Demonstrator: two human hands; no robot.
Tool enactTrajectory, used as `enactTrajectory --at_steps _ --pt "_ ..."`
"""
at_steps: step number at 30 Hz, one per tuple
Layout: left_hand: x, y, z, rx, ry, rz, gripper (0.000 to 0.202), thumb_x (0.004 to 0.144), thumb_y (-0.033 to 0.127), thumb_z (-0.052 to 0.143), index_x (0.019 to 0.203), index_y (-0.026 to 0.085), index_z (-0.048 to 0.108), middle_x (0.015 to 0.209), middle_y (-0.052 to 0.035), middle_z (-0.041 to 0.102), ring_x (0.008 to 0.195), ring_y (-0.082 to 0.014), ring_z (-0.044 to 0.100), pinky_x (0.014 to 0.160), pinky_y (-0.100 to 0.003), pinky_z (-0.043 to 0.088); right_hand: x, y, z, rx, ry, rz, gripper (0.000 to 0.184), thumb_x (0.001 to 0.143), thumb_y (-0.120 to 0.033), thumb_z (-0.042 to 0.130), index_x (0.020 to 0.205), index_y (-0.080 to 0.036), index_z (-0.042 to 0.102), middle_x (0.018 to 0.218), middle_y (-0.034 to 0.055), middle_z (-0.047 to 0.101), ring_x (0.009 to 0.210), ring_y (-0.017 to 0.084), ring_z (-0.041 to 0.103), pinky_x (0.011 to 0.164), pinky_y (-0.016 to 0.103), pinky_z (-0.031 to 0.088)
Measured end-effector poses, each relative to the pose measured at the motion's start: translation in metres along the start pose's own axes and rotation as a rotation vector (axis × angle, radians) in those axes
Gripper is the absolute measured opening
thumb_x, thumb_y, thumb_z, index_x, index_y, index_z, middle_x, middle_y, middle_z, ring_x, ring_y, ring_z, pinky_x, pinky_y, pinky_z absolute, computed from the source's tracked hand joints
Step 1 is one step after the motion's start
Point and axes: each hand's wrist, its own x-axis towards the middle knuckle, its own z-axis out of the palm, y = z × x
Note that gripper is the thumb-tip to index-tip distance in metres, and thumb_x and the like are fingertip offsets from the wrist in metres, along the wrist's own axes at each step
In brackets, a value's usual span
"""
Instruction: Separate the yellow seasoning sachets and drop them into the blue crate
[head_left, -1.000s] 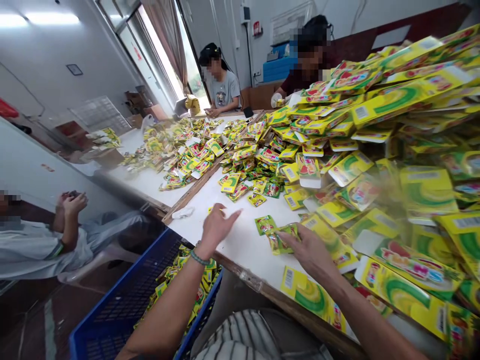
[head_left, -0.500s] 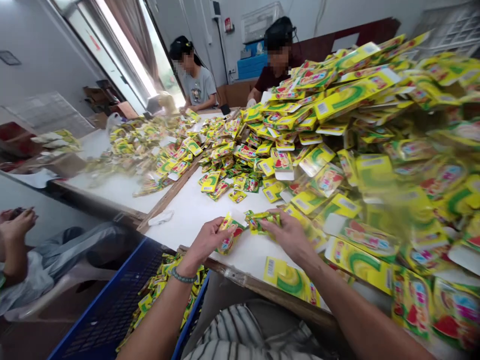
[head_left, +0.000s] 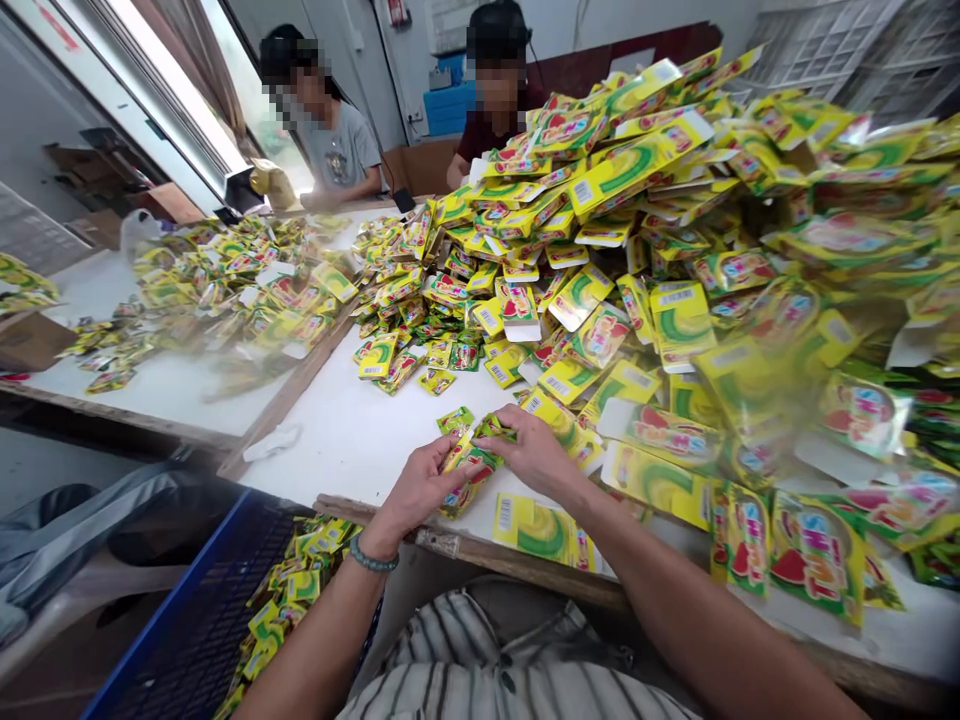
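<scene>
Hand-held sachets (head_left: 465,465) — lettering blurred

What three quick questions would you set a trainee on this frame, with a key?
1. What do the left hand and right hand hold between them?
A. small foil sachets
B. a pair of scissors
C. a roll of tape

2. True or false: the blue crate beside the table holds more sachets.

3. Fill in the blank: the beaded band is on the person's ____ wrist.

Key: 1 A; 2 true; 3 left.
</scene>
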Motion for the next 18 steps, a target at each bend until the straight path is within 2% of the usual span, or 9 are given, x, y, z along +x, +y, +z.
enactTrajectory --at_steps 2,4,6,9,12,15,18 --pt "0.002 -0.001 0.003 -0.017 0.02 -0.006 0.041 0.069 0.036 0.079 0.1 0.013 0.065 0.093 -0.0037 0.07 0.081 -0.0156 0.062 0.074 -0.024 0.049 -0.001 -0.001 0.002 -0.016 0.047 -0.033 0.021 0.082 -0.031 0.061 0.068 -0.018 0.053 0.077 0.0019 0.054 0.077 0.017 0.052 0.072 0.029 0.039" --pt "0.003 -0.001 0.003 -0.093 0.055 -0.039 0.045 0.066 0.036 0.081 0.101 0.012 0.064 0.089 -0.0037 0.071 0.077 -0.0154 0.063 0.072 -0.025 0.05 -0.001 -0.002 0.001 0.029 0.089 -0.03 0.014 0.082 -0.032 0.062 0.082 -0.018 0.059 0.085 0.0027 0.059 0.082 0.018 0.054 0.076 0.03 0.04" --pt "0.003 -0.001 0.003 -0.161 0.072 -0.067 0.049 0.066 0.035 0.081 0.105 0.012 0.064 0.087 -0.0041 0.072 0.075 -0.0154 0.064 0.072 -0.026 0.05 -0.002 -0.003 -0.001 0.07 0.117 -0.008 0.022 0.082 -0.035 0.062 0.095 -0.018 0.06 0.089 0.0026 0.062 0.083 0.018 0.055 0.077 0.03 0.04" --pt "0.001 0.001 0.003 -0.189 0.06 -0.069 0.047 0.065 0.034 0.082 0.103 0.013 0.065 0.089 -0.0038 0.072 0.075 -0.015 0.064 0.071 -0.025 0.05 -0.003 -0.003 0.0 0.04 0.162 0.003 0.022 0.081 -0.038 0.064 0.09 -0.017 0.06 0.082 0.0013 0.062 0.076 0.017 0.055 0.072 0.029 0.04" --pt "0.0 0.001 0.004 -0.202 0.061 -0.061 0.044 0.065 0.034 0.082 0.1 0.014 0.066 0.089 -0.0025 0.072 0.073 -0.014 0.064 0.07 -0.024 0.05 -0.005 -0.003 0.009 -0.004 0.229 -0.05 0.021 0.08 -0.037 0.067 0.084 -0.017 0.062 0.081 0.0026 0.063 0.077 0.018 0.056 0.073 0.03 0.04" --pt "0.003 -0.002 0.005 -0.236 0.094 -0.062 0.046 0.064 0.035 0.082 0.101 0.013 0.066 0.084 -0.0021 0.072 0.071 -0.0127 0.064 0.069 -0.023 0.05 -0.006 -0.004 0.014 -0.01 0.227 -0.089 0.022 0.082 -0.038 0.066 0.088 -0.017 0.066 0.084 0.0051 0.065 0.081 0.02 0.057 0.075 0.032 0.042" --pt "0.004 -0.001 0.005 -0.251 0.124 -0.048 0.047 0.064 0.034 0.083 0.101 0.011 0.065 0.085 -0.0035 0.072 0.071 -0.0126 0.064 0.069 -0.022 0.05 -0.007 -0.005 0.011 -0.045 0.295 -0.124 0.019 0.086 -0.035 0.062 0.093 -0.018 0.069 0.09 0.0062 0.067 0.09 0.022 0.055 0.082 0.035 0.041"
